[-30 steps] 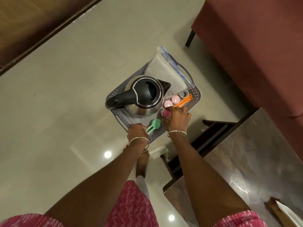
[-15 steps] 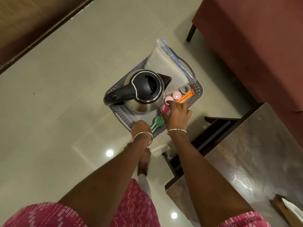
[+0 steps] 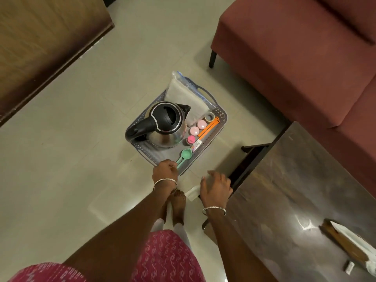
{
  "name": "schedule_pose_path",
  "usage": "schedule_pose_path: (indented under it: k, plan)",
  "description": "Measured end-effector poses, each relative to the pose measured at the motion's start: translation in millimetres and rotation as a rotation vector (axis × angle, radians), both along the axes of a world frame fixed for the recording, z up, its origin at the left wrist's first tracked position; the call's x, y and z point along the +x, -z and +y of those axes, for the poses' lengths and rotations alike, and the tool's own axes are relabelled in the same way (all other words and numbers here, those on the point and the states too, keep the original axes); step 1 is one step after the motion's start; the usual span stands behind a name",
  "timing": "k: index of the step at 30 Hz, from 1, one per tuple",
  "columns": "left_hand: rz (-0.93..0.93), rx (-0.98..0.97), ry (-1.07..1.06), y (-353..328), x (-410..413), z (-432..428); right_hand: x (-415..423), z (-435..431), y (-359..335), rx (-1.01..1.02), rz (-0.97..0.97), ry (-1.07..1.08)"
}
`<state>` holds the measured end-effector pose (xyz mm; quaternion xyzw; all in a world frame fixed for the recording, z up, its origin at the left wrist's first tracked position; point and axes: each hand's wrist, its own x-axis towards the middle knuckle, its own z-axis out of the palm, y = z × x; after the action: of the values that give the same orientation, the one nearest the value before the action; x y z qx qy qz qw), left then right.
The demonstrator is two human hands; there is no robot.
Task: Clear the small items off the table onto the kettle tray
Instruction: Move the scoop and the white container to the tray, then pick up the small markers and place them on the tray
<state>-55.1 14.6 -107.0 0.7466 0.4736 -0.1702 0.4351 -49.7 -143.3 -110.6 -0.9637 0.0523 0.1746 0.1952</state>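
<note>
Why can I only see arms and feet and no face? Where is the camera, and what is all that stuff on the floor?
The picture comes from a small camera worn on the person's head, looking down. That is why you see only arms, hands and feet. There is no machine, just a person tidying. On the floor stands a grey tray with a steel kettle, three little pink pots, an orange clip, a roll of tape and a plastic bag. The left hand holds the handle of a green spoon at the tray's near edge. The right hand is open and holds nothing, beside the dark table.
</note>
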Motion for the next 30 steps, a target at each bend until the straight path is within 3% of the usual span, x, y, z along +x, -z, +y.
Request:
schedule_pose_path:
  k: [4, 9, 17, 25, 30]
  plan:
    - [0.013, -0.071, 0.09, -25, -21, -8, -20, -23, -31, -0.01, 0.042, 0.024]
    - [0.055, -0.043, 0.17, -61, -43, -34, -35, -50, -71, 0.075, 0.019, 0.194]
    - [-0.025, -0.075, 0.389, -115, -55, -108, -79, -118, -107, 0.096, -0.022, 0.448]
    - [-0.125, -0.066, 0.468, -139, -67, -234, -152, -239, -128, 0.152, -0.077, 0.677]
    - [-0.124, -0.212, 0.496, -139, -121, -351, -205, -345, -143, 0.179, -0.139, 0.773]
